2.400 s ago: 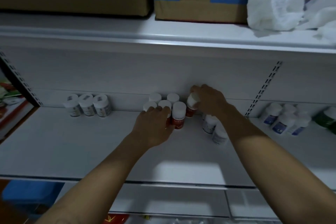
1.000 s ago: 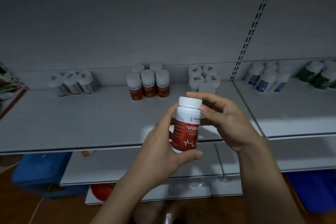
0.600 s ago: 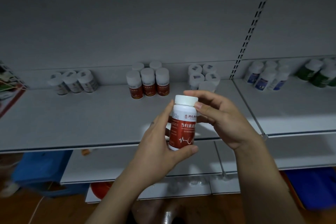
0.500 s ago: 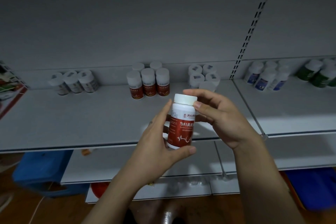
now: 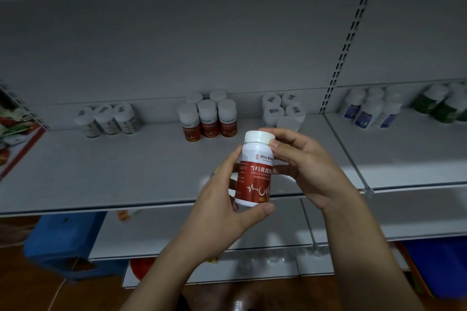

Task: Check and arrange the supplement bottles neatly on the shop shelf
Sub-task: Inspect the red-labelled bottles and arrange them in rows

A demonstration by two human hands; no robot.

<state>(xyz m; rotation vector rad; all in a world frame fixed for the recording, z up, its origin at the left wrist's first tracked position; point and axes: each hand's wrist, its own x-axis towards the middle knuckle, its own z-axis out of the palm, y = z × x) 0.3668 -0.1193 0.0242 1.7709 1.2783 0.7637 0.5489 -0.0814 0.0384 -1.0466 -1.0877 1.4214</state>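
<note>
Progress looks partial: red-label bottles (image 5: 209, 121) already stand in tidy rows at the back of the shelf (image 5: 113, 171), with three pale bottles (image 5: 108, 120) lined up well to their left. One bottle (image 5: 255, 171) is out for checking, held upright in front of the shelf edge. The left hand (image 5: 222, 212) wraps its lower body, thumb under the base; the right hand (image 5: 305, 169) pinches it just below the cap with curled fingers. It is a smooth white plastic cylinder with a flat white cap and a glossy red label. Returning it to its group is left to do.
</note>
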